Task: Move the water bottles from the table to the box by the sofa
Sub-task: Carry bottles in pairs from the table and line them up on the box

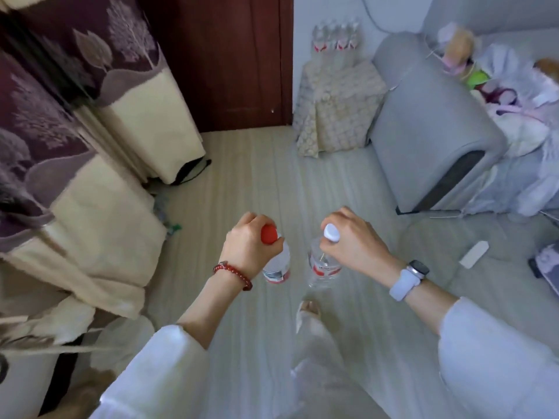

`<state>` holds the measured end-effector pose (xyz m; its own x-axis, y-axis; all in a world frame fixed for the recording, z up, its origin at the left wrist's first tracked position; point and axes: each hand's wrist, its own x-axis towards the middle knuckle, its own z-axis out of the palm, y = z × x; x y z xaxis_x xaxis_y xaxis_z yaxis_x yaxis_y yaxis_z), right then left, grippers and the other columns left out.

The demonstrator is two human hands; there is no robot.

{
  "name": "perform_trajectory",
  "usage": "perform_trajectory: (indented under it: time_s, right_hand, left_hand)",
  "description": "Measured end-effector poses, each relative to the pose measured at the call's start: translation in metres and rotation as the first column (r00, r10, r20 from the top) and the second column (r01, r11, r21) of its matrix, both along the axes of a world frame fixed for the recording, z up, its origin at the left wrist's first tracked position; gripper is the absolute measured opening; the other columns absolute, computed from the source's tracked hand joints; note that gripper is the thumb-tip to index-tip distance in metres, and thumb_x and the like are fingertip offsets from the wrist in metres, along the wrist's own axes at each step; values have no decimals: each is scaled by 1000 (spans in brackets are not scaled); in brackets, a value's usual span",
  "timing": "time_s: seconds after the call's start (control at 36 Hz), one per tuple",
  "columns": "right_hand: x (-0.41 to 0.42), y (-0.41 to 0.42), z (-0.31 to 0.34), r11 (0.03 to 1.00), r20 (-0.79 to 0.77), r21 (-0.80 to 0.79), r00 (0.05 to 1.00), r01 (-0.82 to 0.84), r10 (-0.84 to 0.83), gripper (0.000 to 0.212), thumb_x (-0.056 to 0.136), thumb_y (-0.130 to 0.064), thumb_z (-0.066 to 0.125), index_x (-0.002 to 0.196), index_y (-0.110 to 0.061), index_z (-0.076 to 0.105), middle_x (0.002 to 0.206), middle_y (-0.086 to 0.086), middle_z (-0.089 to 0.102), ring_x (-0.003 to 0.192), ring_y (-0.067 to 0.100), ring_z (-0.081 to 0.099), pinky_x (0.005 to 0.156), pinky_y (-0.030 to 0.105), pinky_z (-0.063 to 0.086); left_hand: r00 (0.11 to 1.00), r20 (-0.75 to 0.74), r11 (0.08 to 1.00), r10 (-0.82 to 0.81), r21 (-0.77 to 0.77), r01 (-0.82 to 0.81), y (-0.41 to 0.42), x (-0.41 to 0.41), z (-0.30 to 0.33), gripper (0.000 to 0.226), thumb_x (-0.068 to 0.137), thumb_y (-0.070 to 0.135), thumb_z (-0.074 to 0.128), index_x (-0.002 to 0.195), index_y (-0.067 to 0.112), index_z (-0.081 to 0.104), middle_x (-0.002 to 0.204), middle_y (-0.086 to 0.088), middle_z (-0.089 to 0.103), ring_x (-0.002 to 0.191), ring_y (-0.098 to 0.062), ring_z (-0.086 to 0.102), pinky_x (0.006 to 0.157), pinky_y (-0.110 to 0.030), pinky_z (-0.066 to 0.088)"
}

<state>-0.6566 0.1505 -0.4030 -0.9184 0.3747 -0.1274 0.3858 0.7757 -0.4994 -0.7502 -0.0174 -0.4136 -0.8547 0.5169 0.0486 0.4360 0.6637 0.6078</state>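
Observation:
My left hand grips the neck of a clear water bottle with a red cap, which hangs upright over the floor. My right hand holds a second clear water bottle with a white cap by its neck, just to the right of the first. Far ahead, a box draped in a patterned cloth stands against the wall beside the grey sofa's arm. Several water bottles with red labels stand on top of it.
Heavy dark and cream curtains fill the left side. A dark wooden door is straight ahead. Pale striped floor runs between me and the box. Clothes and toys lie on the sofa. A small white object lies on the floor at right.

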Motion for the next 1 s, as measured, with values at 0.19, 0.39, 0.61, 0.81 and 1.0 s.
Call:
perform_trajectory:
  time_s: [0.19,0.39,0.61,0.81,1.0]
  right_hand:
    - [-124,122,2,1000,61,5,998,-27,27,18,80,-21,56,94,-12,58,108,11,50,89,40,58,82,40,47]
    - [-236,228,9,998,12,-21,998,63,-63,15,80,-19,54,93,-12,56,105,9,49,86,40,56,77,40,48]
    - [-378,355,-7,994,3,12,994,105,-105,18,78,-20,58,93,-11,59,106,11,53,92,38,57,77,36,45]
    - [-489,462,-8,994,85,-5,991,107,-106,17,77,-18,58,93,-11,57,107,11,51,92,39,57,78,41,48]
    - [-583,576,-9,982,42,-20,981,190,-189,16,81,-17,57,93,-6,55,106,12,50,86,38,55,74,38,44]
  left_hand:
    - [999,52,1000,14,-14,-13,119,-122,2,23,69,20,72,90,12,65,92,-3,57,83,-25,59,75,-28,47]
    - [999,46,1000,2,-8,-2,224,-242,13,24,72,21,71,93,13,64,91,4,51,83,-21,57,74,-25,43]
    - [998,54,999,-42,-21,43,348,-390,-8,24,72,23,72,92,14,65,95,-3,58,85,-22,57,75,-27,44]
    - [993,89,996,-81,-22,83,470,-509,-9,25,72,23,71,93,14,64,98,-4,57,87,-26,58,79,-32,47]
    - [993,92,997,-71,3,71,592,-607,-10,25,73,22,71,95,13,63,99,-4,58,87,-26,58,77,-31,45]
